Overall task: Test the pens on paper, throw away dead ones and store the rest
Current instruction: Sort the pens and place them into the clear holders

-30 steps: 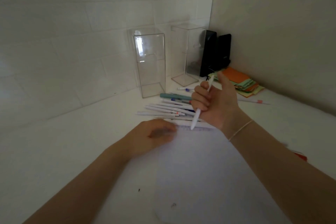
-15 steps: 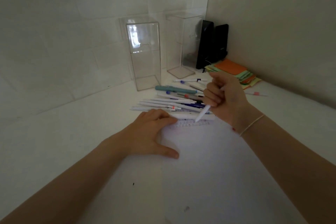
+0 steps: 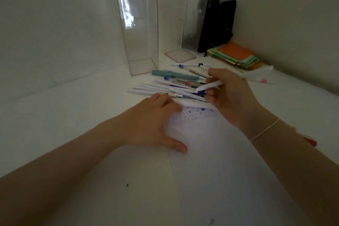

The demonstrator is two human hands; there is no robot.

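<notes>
My right hand [image 3: 229, 95] grips a white pen [image 3: 209, 85], held nearly level with its tip pointing left, just above the pile of pens [image 3: 172, 88]. The pile holds several white pens and one teal pen [image 3: 174, 74], lying beyond the top edge of the white paper [image 3: 220, 161]. Blue scribbles [image 3: 194, 114] run along the paper's top edge. My left hand [image 3: 154, 124] lies flat, fingers spread, on the paper's upper left corner and holds nothing.
Two tall clear boxes [image 3: 141, 31] [image 3: 183, 24] stand at the back by the wall. Black objects [image 3: 214, 24] fill the corner, with a stack of coloured paper [image 3: 236, 57] in front. A loose pen [image 3: 260, 80] lies at the right; something red [image 3: 310, 141] peeks out beside my right forearm.
My right hand has lifted the white pen off the paper and turned it from upright to nearly level over the pile. My left hand has spread flat. The camera has tilted down and closer.
</notes>
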